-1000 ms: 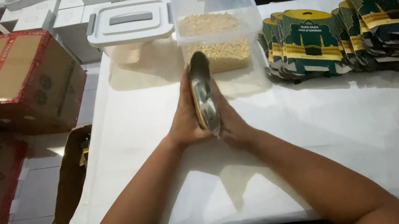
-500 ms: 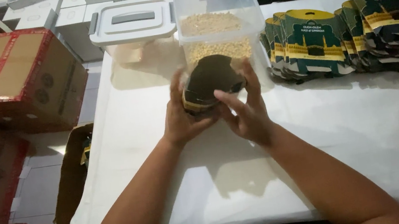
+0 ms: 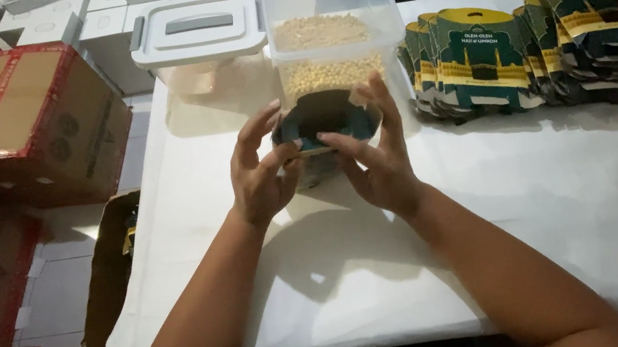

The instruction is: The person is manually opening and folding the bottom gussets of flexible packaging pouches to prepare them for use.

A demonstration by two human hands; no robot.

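Bench [image 3: 555,228], white-covered: near edge runs along the bottom of the view, left edge drops to a tiled floor crowded with cardboard boxes [image 3: 24,123]. Broad bare cloth lies in front of and to the right of the hands, giving open room there; the far side is occupied.

Pouch [image 3: 326,119]: dark, teal-and-black, mouth spread into a rounded opening, held up above the bench just in front of the clear tub [image 3: 330,27]. Inside is dark; contents cannot be told.

Left hand [image 3: 262,176]: fingers spread and curved around the pouch's left side, thumb at its lower edge.

Right hand [image 3: 378,156]: fingers curled over the pouch's right rim, thumb pressing its front.

Clear tub: lidless, partly filled with pale beige grains, standing at the far edge.

Lidded container [image 3: 199,33]: white lid with grey handle, left of the tub, close beside it.

Stack of flat pouches [image 3: 530,41]: green, gold and black, overlapped in rows at the far right, well apart from the hands.
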